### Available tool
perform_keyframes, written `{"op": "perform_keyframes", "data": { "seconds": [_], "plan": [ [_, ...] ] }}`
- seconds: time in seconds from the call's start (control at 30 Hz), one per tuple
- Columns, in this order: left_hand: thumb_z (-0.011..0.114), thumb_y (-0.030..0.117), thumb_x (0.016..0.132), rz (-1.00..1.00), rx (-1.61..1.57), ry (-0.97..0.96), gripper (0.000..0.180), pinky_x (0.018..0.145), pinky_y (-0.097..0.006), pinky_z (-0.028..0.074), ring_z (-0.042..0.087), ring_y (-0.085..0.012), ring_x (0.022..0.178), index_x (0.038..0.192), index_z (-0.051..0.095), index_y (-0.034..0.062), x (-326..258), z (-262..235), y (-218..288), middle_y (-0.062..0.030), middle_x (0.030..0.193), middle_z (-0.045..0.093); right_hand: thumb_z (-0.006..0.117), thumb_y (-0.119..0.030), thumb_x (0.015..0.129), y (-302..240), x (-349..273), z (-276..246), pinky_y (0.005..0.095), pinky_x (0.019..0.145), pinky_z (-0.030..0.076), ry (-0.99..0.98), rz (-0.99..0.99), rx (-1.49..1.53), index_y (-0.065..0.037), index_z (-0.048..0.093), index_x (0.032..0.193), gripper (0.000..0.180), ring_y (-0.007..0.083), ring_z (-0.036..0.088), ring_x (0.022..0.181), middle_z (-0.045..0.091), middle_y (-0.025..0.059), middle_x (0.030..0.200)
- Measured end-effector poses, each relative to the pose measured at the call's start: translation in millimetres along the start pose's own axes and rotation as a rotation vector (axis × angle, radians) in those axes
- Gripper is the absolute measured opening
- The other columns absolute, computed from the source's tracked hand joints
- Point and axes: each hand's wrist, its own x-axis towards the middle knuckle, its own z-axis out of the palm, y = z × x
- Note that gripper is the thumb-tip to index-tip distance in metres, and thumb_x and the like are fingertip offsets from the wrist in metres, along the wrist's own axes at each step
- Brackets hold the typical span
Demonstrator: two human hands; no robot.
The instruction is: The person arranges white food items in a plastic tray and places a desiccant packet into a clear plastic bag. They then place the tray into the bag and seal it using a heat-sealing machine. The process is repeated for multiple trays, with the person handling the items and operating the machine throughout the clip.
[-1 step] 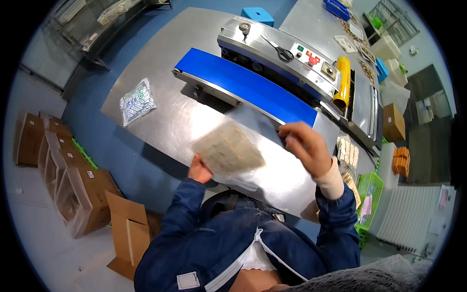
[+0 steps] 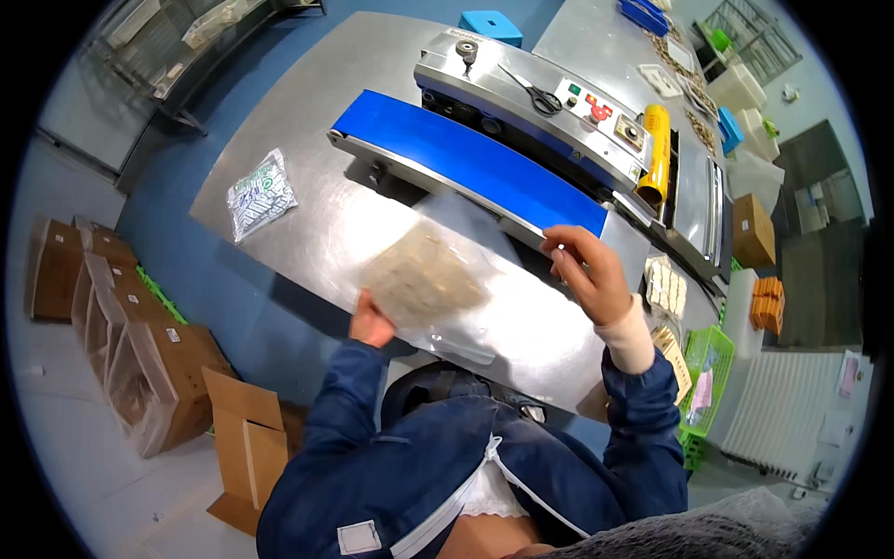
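Observation:
My left hand [image 2: 372, 322] grips the near left edge of a clear plastic bag [image 2: 425, 279] with flat, pale beige contents, held tilted over the steel table. The bag is slightly blurred, and its clear end stretches toward the conveyor. My right hand [image 2: 596, 279] hovers near the right end of the blue conveyor belt [image 2: 466, 164], apart from the bag. Its fingers are bent in toward the thumb; a tiny pale spot shows at the tips, too small to name. A clear packet of small white-and-blue sachets [image 2: 262, 196] lies at the table's left.
Behind the belt stands a steel sealing machine [image 2: 531, 102] with black scissors [image 2: 540, 97] on top and a yellow cylinder [image 2: 656, 154]. At right are beige pieces on a tray [image 2: 665, 287] and a green basket [image 2: 708, 377]. Cardboard boxes [image 2: 177, 377] line the left floor.
The bag and my left hand have shifted slightly left, and the bag's clear end now shows toward the belt. My right hand has moved a little to the right, its fingers still bent.

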Motion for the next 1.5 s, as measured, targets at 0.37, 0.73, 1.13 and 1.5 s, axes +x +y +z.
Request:
{"op": "perform_keyframes", "data": {
  "seconds": [0.37,0.73,1.13,1.5],
  "plan": [
    [0.047,0.036,0.089,0.187,0.052,0.369,0.051,0.1,-0.042,0.031,0.043,-0.027,0.116,0.127,0.038,0.0039,5.0,-121.8,83.7,-0.0089,0.126,0.046,0.06,-0.029,0.076,208.2,-109.3,169.0,0.0341,0.067,0.05,-0.235,0.8,-0.432,-0.001,0.054,0.1,0.036,0.0297,0.062,0.076,0.061,0.0163,0.084],
    [0.057,0.016,0.084,0.456,0.952,0.887,0.032,0.07,-0.024,0.044,0.053,-0.0144,0.08,0.111,0.045,0.0025,-41.2,-89.8,46.3,-0.0074,0.095,0.053,0.07,-0.017,0.058,207.6,-118.9,186.4,0.0418,0.083,0.042,0.24,0.518,-0.691,-0.002,0.043,0.115,0.064,0.0382,0.047,0.095,0.047,0.0228,0.104],
    [0.065,0.003,0.069,-0.199,1.185,0.478,0.063,0.052,-0.026,0.045,0.052,-0.0146,0.058,0.123,0.032,0.0016,-12.0,-94.4,-83.0,-0.0061,0.072,0.052,0.058,-0.017,0.072,232.6,-128.6,177.3,0.0403,0.075,0.047,0.088,0.762,-0.51,0.0,0.059,0.088,0.023,0.0372,0.056,0.084,0.057,0.0219,0.09],
    [0.069,0.014,0.071,-0.399,1.232,-0.015,0.055,0.067,-0.027,0.044,0.051,-0.0151,0.081,0.117,0.041,0.0019,-12.7,31.6,-102.0,-0.0112,0.107,0.046,0.066,-0.016,0.073,152.1,-182.3,98.5,0.0275,0.052,0.044,0.435,0.638,0.145,-0.003,0.054,0.092,0.026,0.0154,0.055,0.056,0.056,0.0102,0.065]
  ]
}}
